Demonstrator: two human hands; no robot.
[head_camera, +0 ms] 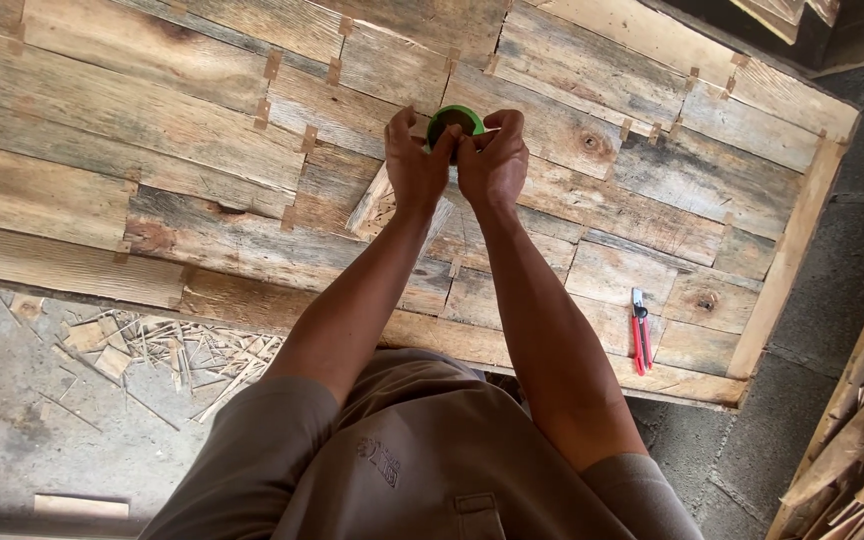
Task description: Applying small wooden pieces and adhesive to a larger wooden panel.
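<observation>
While both hands are bunched together over the plank-topped bench [152,150], the work looks to be at the stage of picking at a green roll of tape [455,121], perhaps hunting for its loose end, though that is my reading and the end itself is too small to see. The left hand [414,165] and the right hand [494,160] each have their fingers [402,125] curled closed around the roll, pinching it from either side, thumbs meeting over its near edge. The roll sits right between the fingertips, just beyond the knuckles, standing tilted so its dark open centre faces up toward the person; being round, it has no real long axis, only the hole's axis pointing roughly upward and back. A loose wooden strip [377,200] lies just below the left fingers, touching the wrist side. Red-handled pliers [640,335] rest well apart, off toward the right elbow. Next, I'd guess, a firm nail-grip and steady pull are called for.
</observation>
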